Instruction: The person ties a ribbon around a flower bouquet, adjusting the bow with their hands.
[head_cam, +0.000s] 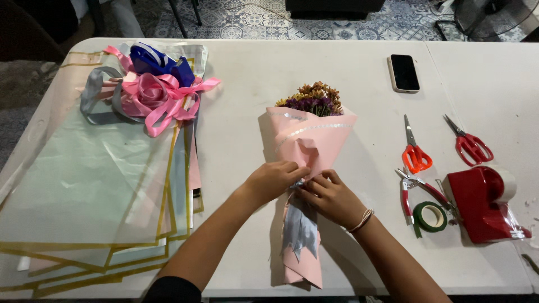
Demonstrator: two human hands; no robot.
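Wrapping looks well advanced, judging from how things lie: the pink paper already encloses the bouquet (307, 140) in a cone, and what seems left is securing the narrow waist where both hands meet. Nearest the camera, the wrap's lower tail (301, 247) flares over the stems toward the table edge, pink outside with a pale grey-blue layer showing within, loose and unfastened. Just above it, the left hand (272, 180) has its fingers pressed together, pinching a fold of the pink paper at the waist, while the right hand (332, 196), a thin band at its wrist, pinches the gathered paper from the other side; whether a tie or tape sits under the fingers is hidden. The bouquet lies flat at the middle of the white table (258, 84), heads pointing away. Its paper is matte pink with a thin silvery line near the top rim, and dried orange-brown and purple flowers (315, 98) crowd out of the opening. To the right lie green floral tape (430, 216), small pliers (412, 191), a red tape dispenser (483, 205), orange-handled scissors (415, 148) and red-handled scissors (470, 143). On the left spread translucent sheets with gold borders (95, 185), with pink, blue and grey ribbons (151, 90) heaped beyond them. Farthest off rests a dark phone (403, 73).
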